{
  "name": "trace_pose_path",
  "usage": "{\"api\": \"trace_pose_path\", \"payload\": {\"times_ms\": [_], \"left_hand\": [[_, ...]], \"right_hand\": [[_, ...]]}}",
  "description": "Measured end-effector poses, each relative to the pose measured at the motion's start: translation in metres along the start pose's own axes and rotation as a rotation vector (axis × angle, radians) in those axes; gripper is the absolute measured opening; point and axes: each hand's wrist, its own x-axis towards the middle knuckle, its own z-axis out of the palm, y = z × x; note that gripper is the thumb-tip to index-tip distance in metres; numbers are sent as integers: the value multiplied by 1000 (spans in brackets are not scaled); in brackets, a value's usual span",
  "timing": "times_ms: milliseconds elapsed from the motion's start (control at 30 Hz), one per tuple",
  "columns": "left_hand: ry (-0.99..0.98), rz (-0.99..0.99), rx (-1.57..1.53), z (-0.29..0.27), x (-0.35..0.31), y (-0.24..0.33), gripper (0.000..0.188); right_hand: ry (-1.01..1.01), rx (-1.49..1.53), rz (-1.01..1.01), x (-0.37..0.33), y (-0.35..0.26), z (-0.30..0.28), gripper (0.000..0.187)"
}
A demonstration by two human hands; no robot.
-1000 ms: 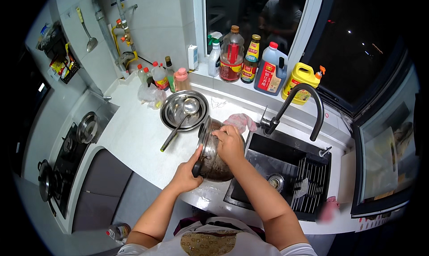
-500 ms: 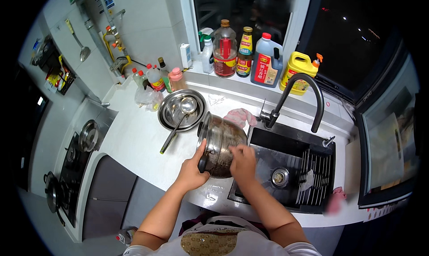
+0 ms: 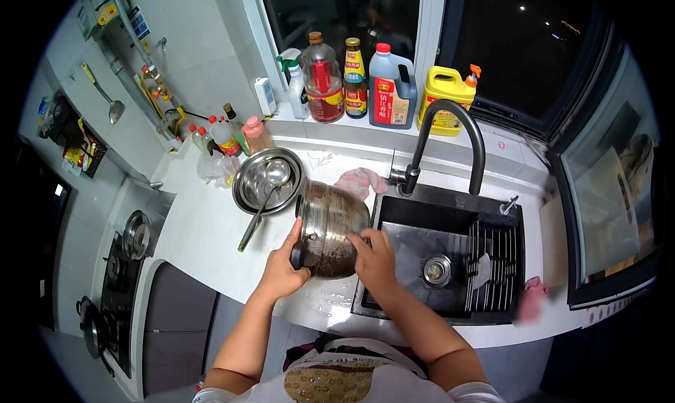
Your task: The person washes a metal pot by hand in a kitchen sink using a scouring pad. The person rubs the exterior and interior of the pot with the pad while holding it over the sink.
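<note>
A steel pot with brown stains lies tipped on its side on the counter, beside the sink. My left hand is closed around its black handle at the left, thumb along the rim. Against the pot's stained wall, on the right, my right hand presses with its fingers curled together; whatever is in them is hidden. Behind and left of the pot stand nested steel bowls, with a ladle resting in them and its dark handle over the rim.
The black sink with a drying rack is at the right under a dark faucet. A pink cloth lies behind the pot. Several bottles line the window sill. A stove is at far left.
The whole view has shifted, so the counter things appear farther left. My right fingers have moved slightly on the pot's wall; my left hand keeps its hold on the handle.
</note>
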Motion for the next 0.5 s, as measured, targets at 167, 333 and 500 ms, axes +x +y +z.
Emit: {"api": "trace_pose_path", "payload": {"times_ms": [167, 333, 500], "left_hand": [[-25, -71, 7, -1, 2, 9, 99], [-26, -80, -7, -1, -1, 6, 98], [-18, -53, -3, 0, 0, 4, 98]], "right_hand": [[24, -19, 26, 20, 3, 6, 34], [-30, -10, 4, -1, -3, 1, 34], [0, 12, 28, 25, 3, 5, 36]]}}
